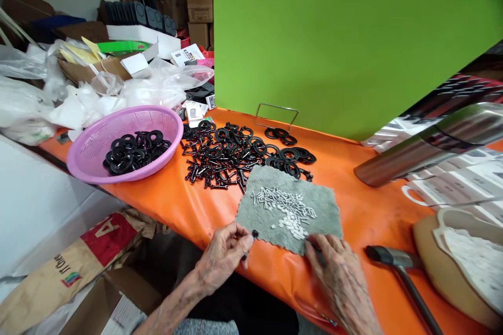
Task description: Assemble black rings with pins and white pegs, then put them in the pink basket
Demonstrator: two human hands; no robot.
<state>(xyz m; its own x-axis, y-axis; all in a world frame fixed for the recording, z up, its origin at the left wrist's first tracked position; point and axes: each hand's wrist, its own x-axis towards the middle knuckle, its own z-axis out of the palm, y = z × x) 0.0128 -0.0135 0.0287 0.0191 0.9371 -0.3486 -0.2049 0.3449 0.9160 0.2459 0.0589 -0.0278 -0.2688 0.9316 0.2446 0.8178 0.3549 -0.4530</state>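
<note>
My left hand (226, 251) is closed in a pinch at the table's front edge. A small black piece (255, 233) sticks out from its fingertips; the rest is hidden by the fingers. My right hand (336, 275) rests on the lower right edge of a grey-green cloth (324, 204), its fingers bent downward. Something dark shows beneath those fingers, too covered to name. Thin silver screws (285, 201) lie heaped on the cloth, beside a cluster of small white pieces (293, 225). Behind the cloth spreads a pile of short black rod-like parts (216, 167).
Black rings (288, 154) lie behind the cloth. A pink basket (80, 165) holding more rings stands left. At right are a hammer (393, 259), a tan container (426, 243) and a steel flask (396, 162). A green panel (334, 36) and wire stand (277, 105) are behind.
</note>
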